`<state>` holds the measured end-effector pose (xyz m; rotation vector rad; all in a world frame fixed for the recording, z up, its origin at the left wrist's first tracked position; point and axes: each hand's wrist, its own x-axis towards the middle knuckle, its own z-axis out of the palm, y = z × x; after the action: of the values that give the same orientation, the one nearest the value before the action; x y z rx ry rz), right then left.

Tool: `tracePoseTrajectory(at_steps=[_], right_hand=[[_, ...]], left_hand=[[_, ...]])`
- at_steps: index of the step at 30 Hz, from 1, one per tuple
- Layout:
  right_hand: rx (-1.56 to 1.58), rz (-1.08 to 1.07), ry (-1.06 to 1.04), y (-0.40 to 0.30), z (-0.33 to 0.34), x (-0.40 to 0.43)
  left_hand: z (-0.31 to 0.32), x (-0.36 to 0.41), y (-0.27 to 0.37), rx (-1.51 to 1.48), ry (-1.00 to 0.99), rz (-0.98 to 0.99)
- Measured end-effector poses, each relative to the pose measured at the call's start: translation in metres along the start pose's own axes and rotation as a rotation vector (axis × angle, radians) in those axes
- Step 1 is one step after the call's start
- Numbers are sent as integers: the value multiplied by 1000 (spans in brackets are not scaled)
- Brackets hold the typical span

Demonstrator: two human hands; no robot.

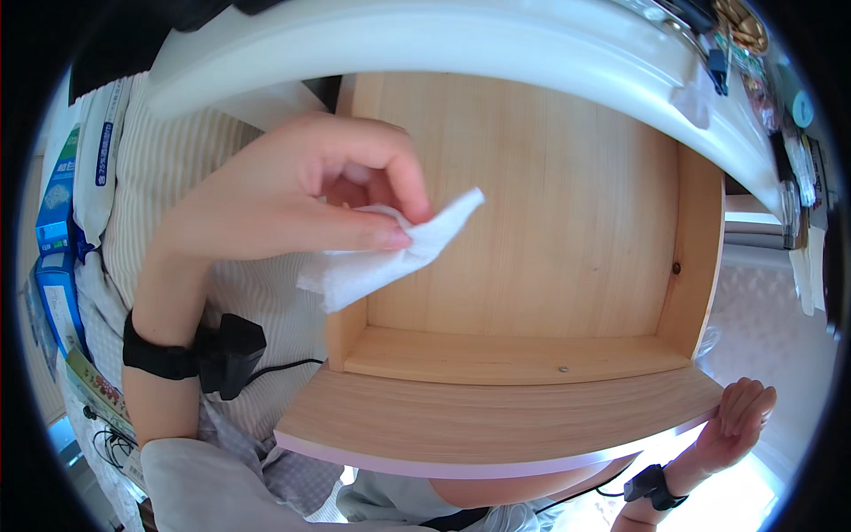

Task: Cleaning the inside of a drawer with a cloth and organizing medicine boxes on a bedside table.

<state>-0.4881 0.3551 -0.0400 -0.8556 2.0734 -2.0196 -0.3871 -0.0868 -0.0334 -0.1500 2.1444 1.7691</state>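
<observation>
My left hand (312, 189) pinches a crumpled white wipe (392, 263) between thumb and fingertips. It hovers over the left side of a pulled-out wooden drawer (518, 219). Part of the wipe hangs down past the drawer's left wall. The drawer's interior is pale bare wood, and no objects show on the visible part of its bottom. At the right end of the drawer front (498, 412), my right hand (741, 415) curls its fingers at the corner; its thumb is mostly hidden. A white tabletop edge (425, 43) covers the back of the drawer.
Striped bedding (169, 139) lies left of the drawer. Blue boxes (56, 206) and a white wipes packet (100, 159) line the far left. Small items, including a blue binder clip (718, 70), crowd the tabletop's right end. A black cable (286, 366) runs from the left wrist's black device (229, 356).
</observation>
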Motion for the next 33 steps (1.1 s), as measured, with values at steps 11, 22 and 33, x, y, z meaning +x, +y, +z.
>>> tracePoseTrajectory(at_steps=[11, 22, 33], right_hand=[[-130, 21, 50, -2, 4, 0], [-188, 31, 34, 0, -1, -3], [-234, 33, 56, -4, 1, -3]], left_hand=[[35, 1, -19, 932, -104, 269], [75, -3, -42, 977, -256, 356], [63, 5, -27, 962, -207, 242]])
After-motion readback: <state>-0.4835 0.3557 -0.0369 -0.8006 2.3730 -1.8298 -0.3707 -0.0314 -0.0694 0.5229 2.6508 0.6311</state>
